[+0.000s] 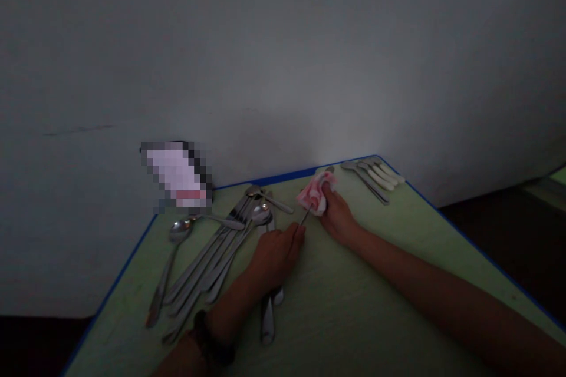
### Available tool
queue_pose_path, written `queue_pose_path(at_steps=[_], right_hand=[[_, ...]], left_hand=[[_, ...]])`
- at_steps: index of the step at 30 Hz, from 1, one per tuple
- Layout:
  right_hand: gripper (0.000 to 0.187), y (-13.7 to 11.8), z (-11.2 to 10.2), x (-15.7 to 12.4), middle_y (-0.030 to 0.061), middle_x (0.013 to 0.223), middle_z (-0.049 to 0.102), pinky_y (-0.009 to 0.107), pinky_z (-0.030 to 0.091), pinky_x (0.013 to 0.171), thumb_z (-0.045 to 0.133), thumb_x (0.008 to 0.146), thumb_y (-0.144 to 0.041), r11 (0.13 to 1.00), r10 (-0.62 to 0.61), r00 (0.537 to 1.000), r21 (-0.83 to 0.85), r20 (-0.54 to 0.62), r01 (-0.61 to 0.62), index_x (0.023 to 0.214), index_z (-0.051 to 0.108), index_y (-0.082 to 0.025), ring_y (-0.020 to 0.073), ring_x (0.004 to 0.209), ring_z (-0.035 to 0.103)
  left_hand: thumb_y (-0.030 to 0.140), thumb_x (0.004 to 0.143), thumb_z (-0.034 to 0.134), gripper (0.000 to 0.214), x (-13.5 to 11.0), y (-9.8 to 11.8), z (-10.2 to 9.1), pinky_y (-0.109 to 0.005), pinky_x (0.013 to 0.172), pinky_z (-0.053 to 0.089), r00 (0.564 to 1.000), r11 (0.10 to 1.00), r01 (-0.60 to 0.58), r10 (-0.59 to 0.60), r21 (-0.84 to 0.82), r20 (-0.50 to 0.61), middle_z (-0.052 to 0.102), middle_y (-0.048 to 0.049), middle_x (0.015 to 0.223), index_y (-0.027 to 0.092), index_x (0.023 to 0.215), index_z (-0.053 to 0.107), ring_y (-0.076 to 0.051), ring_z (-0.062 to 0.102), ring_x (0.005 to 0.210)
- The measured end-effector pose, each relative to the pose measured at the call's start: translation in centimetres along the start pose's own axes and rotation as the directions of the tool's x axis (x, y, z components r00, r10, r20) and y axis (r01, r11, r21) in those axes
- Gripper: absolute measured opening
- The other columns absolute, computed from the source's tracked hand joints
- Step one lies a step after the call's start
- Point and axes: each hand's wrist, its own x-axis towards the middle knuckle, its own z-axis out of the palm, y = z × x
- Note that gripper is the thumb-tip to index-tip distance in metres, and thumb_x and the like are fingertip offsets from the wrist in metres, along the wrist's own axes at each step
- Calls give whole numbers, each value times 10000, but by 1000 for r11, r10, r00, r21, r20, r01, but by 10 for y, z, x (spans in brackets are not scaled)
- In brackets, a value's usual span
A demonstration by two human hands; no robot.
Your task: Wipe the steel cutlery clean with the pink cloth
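Note:
My left hand (276, 253) is closed around the handle of a thin metal piece of cutlery (304, 219). Its far part runs into a crumpled pink-and-white cloth (313, 193), so I cannot tell its kind; a dull grey tip shows just beyond the cloth. My right hand (338, 212) grips that cloth around the metal. Below and left of my left hand lies a loose pile of metal cutlery (212, 265), with long flat handles and several spoons. One spoon (179, 230) lies apart at the pile's left side.
At the table's (336, 294) far right corner lie a spoon (367, 181) and several pieces with white handles (382, 177). A phone-like object (177, 174), blurred out, leans against the wall at the back left. Blue edging borders the green tabletop, which meets a pale wall.

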Motion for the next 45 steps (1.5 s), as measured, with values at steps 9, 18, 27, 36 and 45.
queue_pose_path(at_steps=[9,18,27,36,45], right_hand=[[226,-10,6,-1,-39,705,604,230,433,673,694,677,-338,982,19,999,187,-41,-11,817,605,-185,87,636,526],[122,-12,10,0,-14,793,656,217,452,772,607,779,-278,942,88,996,324,16,-89,834,647,-177,93,735,578],[80,-10,4,4,-20,768,659,237,468,776,580,798,-246,913,122,992,388,41,-128,796,639,-192,102,717,586],[96,-9,1,1,-21,684,631,227,435,660,671,691,-230,961,131,986,231,102,-152,728,633,-151,92,641,549],[221,-9,5,-7,-20,726,642,232,425,665,703,658,-293,990,108,984,74,144,-119,835,652,-170,105,669,547]], left_hand=[[345,951,208,401,-2,-4,-1,-267,658,387,998,994,-70,69,-82,-15,628,-31,711,194,781,538,-168,595,687],[369,944,258,322,-4,-5,0,-248,616,364,996,987,-76,70,-141,-50,608,-17,708,196,850,513,-159,588,668],[404,941,267,354,-2,-5,-2,-237,595,353,996,978,-69,57,-195,-68,630,-18,735,199,910,554,-155,598,680],[442,924,281,414,-1,-5,1,-248,565,334,998,991,-47,41,-127,-49,610,-15,639,189,720,538,-150,573,598],[395,912,326,270,-2,-2,-2,-249,564,344,998,987,-24,14,-161,-65,626,-13,705,203,892,514,-168,594,638]])
